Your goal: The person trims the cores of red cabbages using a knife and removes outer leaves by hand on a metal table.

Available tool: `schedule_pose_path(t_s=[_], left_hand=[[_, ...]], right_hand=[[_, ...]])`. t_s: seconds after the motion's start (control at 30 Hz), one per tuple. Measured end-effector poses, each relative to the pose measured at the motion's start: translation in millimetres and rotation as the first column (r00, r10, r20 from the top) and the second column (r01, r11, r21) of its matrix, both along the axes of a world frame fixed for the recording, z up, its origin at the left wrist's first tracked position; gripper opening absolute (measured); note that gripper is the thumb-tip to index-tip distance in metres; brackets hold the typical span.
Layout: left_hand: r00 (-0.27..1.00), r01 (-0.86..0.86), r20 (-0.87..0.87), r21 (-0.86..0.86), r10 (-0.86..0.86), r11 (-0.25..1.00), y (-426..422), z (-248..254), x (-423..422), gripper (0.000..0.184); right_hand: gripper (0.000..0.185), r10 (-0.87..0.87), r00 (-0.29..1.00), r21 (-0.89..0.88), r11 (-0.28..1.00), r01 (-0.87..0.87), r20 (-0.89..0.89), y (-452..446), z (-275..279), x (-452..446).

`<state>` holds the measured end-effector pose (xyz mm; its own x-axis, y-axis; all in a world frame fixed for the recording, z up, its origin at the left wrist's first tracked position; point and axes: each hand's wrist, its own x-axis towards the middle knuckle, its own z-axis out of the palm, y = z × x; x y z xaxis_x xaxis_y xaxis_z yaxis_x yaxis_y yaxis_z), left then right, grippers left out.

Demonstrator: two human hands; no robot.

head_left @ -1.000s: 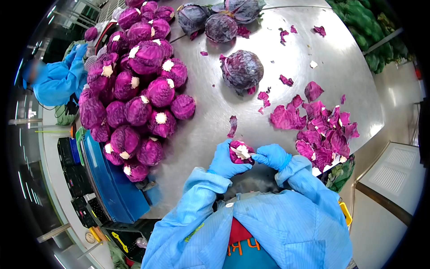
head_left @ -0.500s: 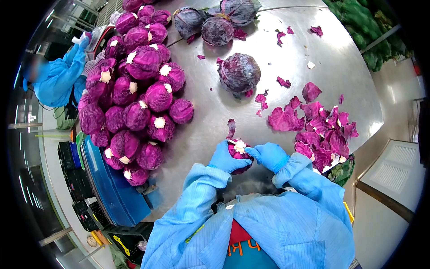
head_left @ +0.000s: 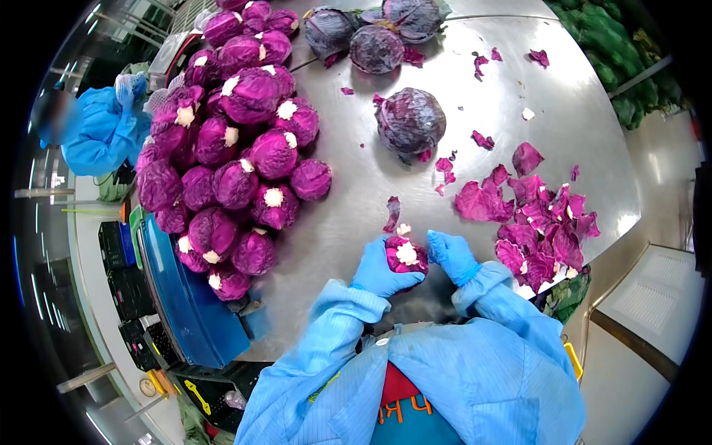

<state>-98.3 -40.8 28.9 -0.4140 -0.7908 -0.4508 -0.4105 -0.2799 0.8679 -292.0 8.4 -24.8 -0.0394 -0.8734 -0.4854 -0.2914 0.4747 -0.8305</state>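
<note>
My left hand [head_left: 380,268], in a blue glove, is wrapped round the left side of a small red cabbage [head_left: 407,256] whose white cut stem faces up. Just right of the cabbage, apart from it, my right hand [head_left: 451,256] has its fingers closed; what they hold, if anything, is hidden. A small white piece [head_left: 403,229] lies at the cabbage's far edge, and a curled purple leaf strip [head_left: 391,214] lies beyond it. Farther off on the metal table [head_left: 356,178] sits a darker whole cabbage [head_left: 411,121].
Trimmed cabbages [head_left: 236,184] are piled on the left. Loose purple leaves [head_left: 545,233] lie at the right. More dark cabbages [head_left: 376,49] stand at the far edge. Blue bins [head_left: 185,297] flank the table's left side. A co-worker [head_left: 107,126] in blue is beyond the pile.
My right hand has moved away from the cabbage to the right. A small white piece now shows at the cabbage's far edge. The co-worker's arms have shifted.
</note>
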Motion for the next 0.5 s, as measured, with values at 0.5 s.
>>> schedule_pose_path(t_s=[0.5], left_hand=[[0.972,-0.002,-0.235,0.063,0.016,0.998,22.1,-40.1,41.3,0.112]], right_hand=[[0.049,0.479,0.834,-0.312,0.776,-0.548,-0.273,-7.7,18.2,-15.6]])
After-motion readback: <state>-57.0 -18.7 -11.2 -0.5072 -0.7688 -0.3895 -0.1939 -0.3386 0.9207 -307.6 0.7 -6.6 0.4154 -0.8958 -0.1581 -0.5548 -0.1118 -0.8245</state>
